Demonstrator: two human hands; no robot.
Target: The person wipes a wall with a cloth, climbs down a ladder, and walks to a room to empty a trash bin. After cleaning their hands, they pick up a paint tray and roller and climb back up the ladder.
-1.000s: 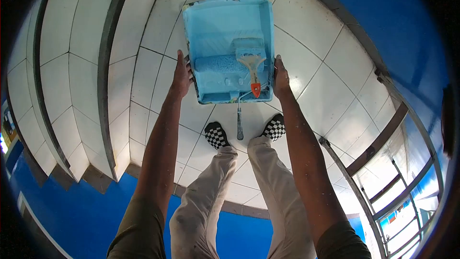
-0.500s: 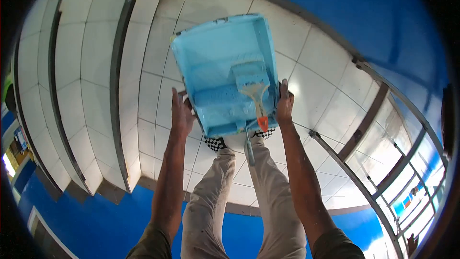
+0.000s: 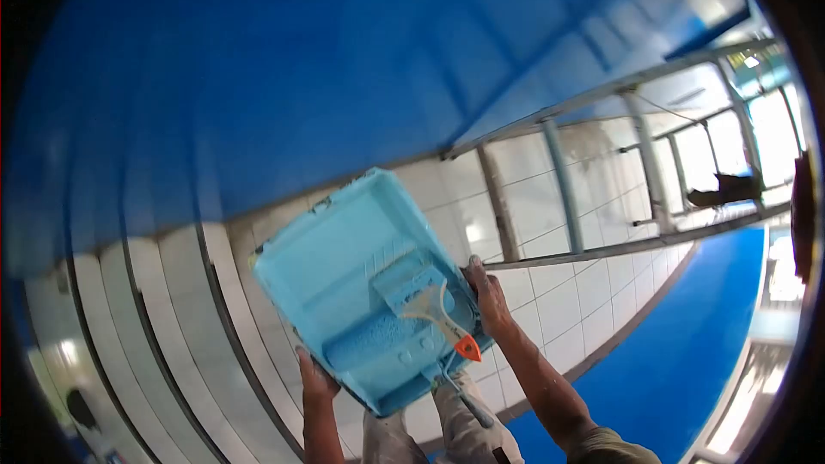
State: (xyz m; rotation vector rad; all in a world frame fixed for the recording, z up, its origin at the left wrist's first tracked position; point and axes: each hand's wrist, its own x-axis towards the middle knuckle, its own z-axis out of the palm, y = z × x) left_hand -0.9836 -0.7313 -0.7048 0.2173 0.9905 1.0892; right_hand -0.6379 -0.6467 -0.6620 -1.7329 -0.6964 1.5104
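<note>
A light blue paint tray (image 3: pixel 335 241) is held tilted between both hands. My left hand (image 3: pixel 316 378) grips its lower left edge, thumb up along the side. My right hand (image 3: pixel 488 296) grips the right edge, with its thumb on the rim. Inside the tray lie a paint roller (image 3: pixel 369 339), covered in blue paint, and a flat brush (image 3: pixel 427 303) with a pale handle and orange end. The roller's handle (image 3: pixel 475 410) sticks out over the tray's near edge, above my legs.
White-tiled steps (image 3: pixel 185 292) with dark edges run down the left. A metal ladder (image 3: pixel 563 189) stands at the right beside a blue wall (image 3: pixel 284 60). White floor tiles (image 3: pixel 559 292) lie below it, and my trousers (image 3: pixel 468 430) show at the bottom.
The view has swung up and round toward the blue wall and ladder. The tray, still in both hands, now appears lower and further left, and more tilted.
</note>
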